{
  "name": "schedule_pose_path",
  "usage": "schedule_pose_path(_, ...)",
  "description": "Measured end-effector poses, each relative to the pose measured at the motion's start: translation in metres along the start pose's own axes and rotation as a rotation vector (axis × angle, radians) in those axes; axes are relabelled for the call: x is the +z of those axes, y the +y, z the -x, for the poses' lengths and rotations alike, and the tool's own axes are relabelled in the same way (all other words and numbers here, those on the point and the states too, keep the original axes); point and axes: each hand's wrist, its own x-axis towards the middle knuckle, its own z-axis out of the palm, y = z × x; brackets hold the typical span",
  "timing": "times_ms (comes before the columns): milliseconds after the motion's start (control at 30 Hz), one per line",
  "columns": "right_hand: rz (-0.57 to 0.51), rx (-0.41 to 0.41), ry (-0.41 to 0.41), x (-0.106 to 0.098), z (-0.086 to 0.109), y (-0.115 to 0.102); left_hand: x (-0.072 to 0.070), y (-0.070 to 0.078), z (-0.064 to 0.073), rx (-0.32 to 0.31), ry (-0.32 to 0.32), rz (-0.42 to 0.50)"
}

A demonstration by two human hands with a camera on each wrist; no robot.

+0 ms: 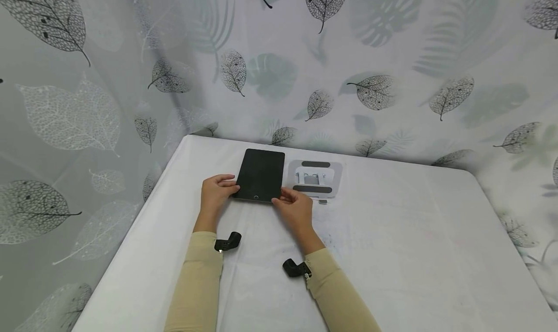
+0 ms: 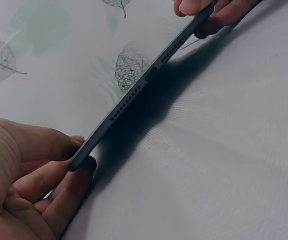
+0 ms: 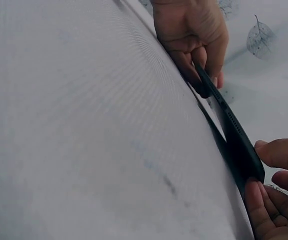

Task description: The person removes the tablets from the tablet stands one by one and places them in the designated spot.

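Observation:
A black tablet [image 1: 261, 174] with a round home button lies between both hands near the back of the table. My left hand [image 1: 214, 192] pinches its near left corner, thumb on top and fingers beneath. At the near right corner my right hand [image 1: 296, 207] pinches it the same way. In the left wrist view the tablet's edge [image 2: 128, 100], with speaker holes and a port, stands off the cloth above a dark shadow. The right wrist view shows a gap under the tablet [image 3: 234, 135] too. Its far end is hidden in both wrist views.
Right of the tablet lies a grey stand [image 1: 334, 179] with dark pads and a metal hinge. A small dark piece [image 1: 323, 202] sits at its near edge. The white-covered table [image 1: 392, 245] meets a leaf-patterned curtain [image 1: 274, 75] behind and at the left.

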Motion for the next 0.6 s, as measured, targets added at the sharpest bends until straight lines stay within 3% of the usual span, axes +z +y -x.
schedule_pose_path(133,0.029,-0.033,-0.023,0.000,0.001,0.003,0.002,0.002,0.001,0.006,0.015,-0.053)
schedule_pose_path(333,0.121,-0.063,-0.028,-0.001,0.000,0.003,0.007,0.003,0.000,0.067,0.052,-0.141)
schedule_pose_path(600,0.223,-0.072,-0.025,0.000,0.000,0.000,0.012,0.001,0.004,0.116,0.129,-0.189)
